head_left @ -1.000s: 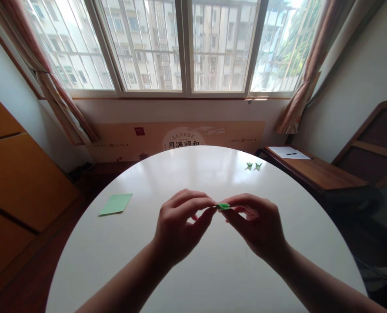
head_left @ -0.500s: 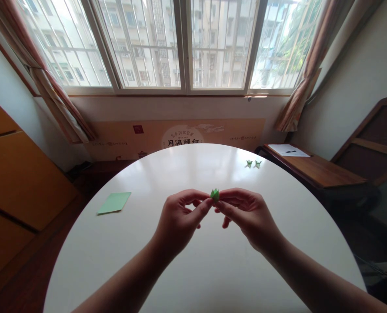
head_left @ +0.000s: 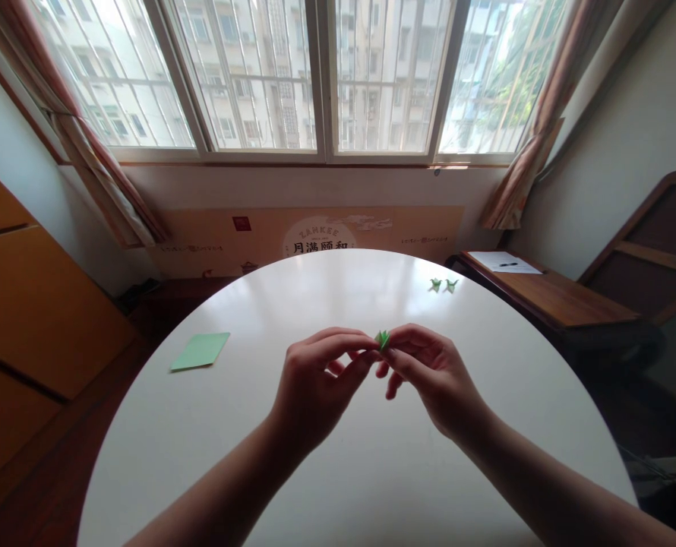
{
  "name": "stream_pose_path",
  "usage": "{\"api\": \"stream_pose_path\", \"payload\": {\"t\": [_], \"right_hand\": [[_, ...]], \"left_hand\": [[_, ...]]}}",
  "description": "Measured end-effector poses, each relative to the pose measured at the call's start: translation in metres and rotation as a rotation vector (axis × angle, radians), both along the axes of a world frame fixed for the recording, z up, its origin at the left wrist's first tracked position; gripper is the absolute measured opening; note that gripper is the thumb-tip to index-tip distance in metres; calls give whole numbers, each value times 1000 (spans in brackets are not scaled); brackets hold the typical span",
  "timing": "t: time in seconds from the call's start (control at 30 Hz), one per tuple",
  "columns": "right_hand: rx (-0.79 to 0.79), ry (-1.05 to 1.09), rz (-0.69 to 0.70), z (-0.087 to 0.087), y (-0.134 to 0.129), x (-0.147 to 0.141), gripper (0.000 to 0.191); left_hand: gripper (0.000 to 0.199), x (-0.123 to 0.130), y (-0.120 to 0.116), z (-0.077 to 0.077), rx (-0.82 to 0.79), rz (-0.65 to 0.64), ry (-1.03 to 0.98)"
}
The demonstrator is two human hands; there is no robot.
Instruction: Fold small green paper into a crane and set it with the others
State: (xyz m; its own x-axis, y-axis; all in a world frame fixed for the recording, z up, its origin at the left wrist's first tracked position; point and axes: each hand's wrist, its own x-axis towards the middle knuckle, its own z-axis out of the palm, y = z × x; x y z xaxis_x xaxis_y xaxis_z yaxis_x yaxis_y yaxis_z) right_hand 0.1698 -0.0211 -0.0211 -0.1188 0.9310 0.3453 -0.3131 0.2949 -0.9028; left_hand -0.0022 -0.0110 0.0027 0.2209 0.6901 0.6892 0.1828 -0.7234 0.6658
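Observation:
Between my two hands, above the middle of the white table (head_left: 338, 471), is a small piece of folded green origami paper (head_left: 382, 339) with pointed tips facing up. My left hand (head_left: 320, 380) pinches its left side between thumb and index finger. On the other side, the thumb and index finger of my right hand (head_left: 426, 365) pinch it too, while the lower fingers curl loosely. The fingertips hide the paper's lower part. Two small green origami cranes (head_left: 435, 285) stand at the far right of the table.
Flat green square paper (head_left: 200, 352) lies on the table's left side. Beyond the right edge, a wooden side table (head_left: 566, 292) carries a white sheet (head_left: 503, 263) with a pen on it. A long printed box (head_left: 213, 235) stands behind the table, below the window.
The folded paper has shifted slightly right and turned between my fingers, so its points lean differently. My left hand's fingers have straightened and reached a little further right.

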Motion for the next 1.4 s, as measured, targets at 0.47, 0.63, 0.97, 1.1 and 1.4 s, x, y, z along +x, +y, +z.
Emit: {"api": "stream_pose_path", "payload": {"t": [0.47,0.63,0.97,1.1,1.4], "right_hand": [[-136,42,131,-1,1,0,12],[-231,55,198,2,1,0,16],[-366,15,263,1,4,2,26],[-410,34,290,1,5,2,28],[-525,56,306,1,9,3,29]], "left_hand": [[10,-3,1,4,15,-24,66],[6,-8,4,9,68,-40,118],[11,-18,12,15,-20,-124,273],[12,-19,12,16,-65,-149,272],[13,-21,15,14,43,-110,339]]}}
